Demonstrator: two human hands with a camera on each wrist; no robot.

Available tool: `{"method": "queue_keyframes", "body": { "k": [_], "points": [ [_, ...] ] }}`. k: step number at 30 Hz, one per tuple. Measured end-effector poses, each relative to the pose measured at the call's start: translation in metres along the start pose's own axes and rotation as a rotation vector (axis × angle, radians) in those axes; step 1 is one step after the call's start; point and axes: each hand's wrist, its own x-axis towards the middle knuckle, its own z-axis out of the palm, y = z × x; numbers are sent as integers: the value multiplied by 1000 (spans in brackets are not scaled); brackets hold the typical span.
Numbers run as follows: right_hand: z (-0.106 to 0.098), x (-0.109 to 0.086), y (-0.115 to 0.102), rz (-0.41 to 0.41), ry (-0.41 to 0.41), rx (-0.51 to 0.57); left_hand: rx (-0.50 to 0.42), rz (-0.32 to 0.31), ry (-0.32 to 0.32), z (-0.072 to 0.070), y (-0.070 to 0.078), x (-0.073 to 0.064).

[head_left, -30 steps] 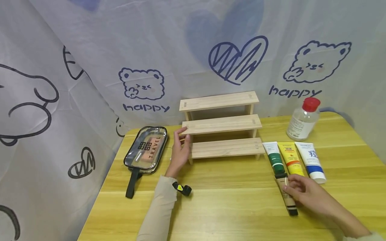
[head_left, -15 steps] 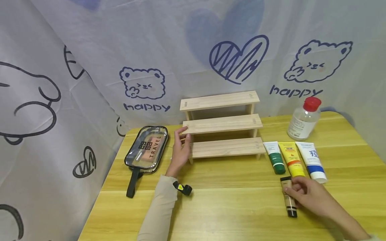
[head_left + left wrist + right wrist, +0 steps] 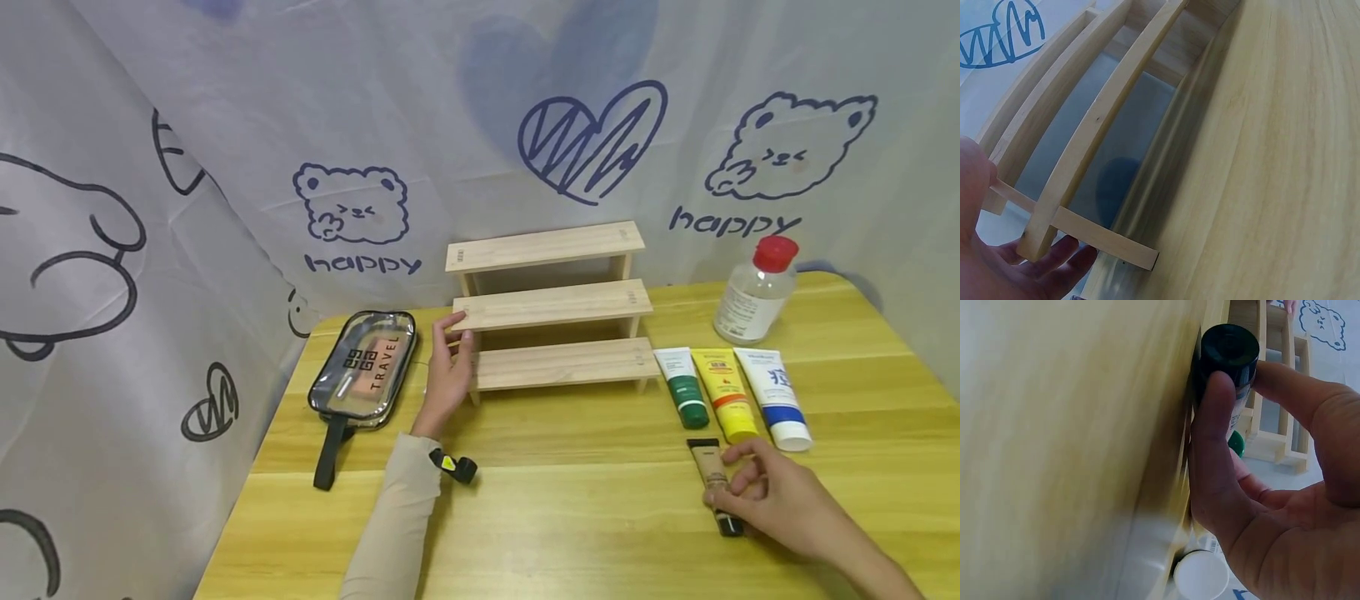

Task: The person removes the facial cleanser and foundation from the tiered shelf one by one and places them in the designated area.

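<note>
A three-tier wooden display rack (image 3: 558, 363) stands against the back cloth. My left hand (image 3: 446, 382) grips its left end, with fingers (image 3: 1063, 259) curled by the end of the lowest plank in the left wrist view. At the right front, my right hand (image 3: 791, 500) pinches a slim tan tube (image 3: 708, 467) with a black cap (image 3: 1230, 347), thumb and fingers on either side near the capped end. The tube lies low over the table, cap toward me. Just beyond it are a green-and-white tube (image 3: 684, 387), a yellow tube (image 3: 724, 392) and a white-and-blue tube (image 3: 774, 400), side by side.
A clear bottle with a red cap (image 3: 756, 292) stands at the back right. Left of the rack lies a transparent travel pouch (image 3: 363, 369) with a black strap (image 3: 331, 454). The yellow wooden table (image 3: 570, 500) meets a printed cloth (image 3: 480, 150) behind.
The tan tube, in my right hand, has moved slightly toward me, away from the green-and-white tube's end. My left hand has stayed at the rack.
</note>
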Motion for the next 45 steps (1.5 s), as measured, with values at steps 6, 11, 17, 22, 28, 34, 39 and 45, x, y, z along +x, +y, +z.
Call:
{"method": "queue_keyframes", "body": {
  "k": [6,11,17,22,28,34,39,45],
  "points": [
    [0,2,1,0,27,-45,1,4,-7,1,-1,-1],
    [-1,4,1,-2,36,-47,8,5,-17,0,-2,0],
    [-5,4,-2,13,28,-57,3,7,-17,-1,-3,0],
    [-14,2,-7,-3,55,-102,5,11,-35,0,-4,-3],
    [-20,6,-15,-63,121,-117,17,-10,-66,1,1,-6],
    [-23,17,-29,-93,163,-183,-28,-18,-35,0,11,-7],
    [-23,26,-45,-180,212,-208,36,0,-6,-4,24,-7],
    [-23,39,-68,-226,258,-307,215,57,13,-8,30,-10]
  ]
}}
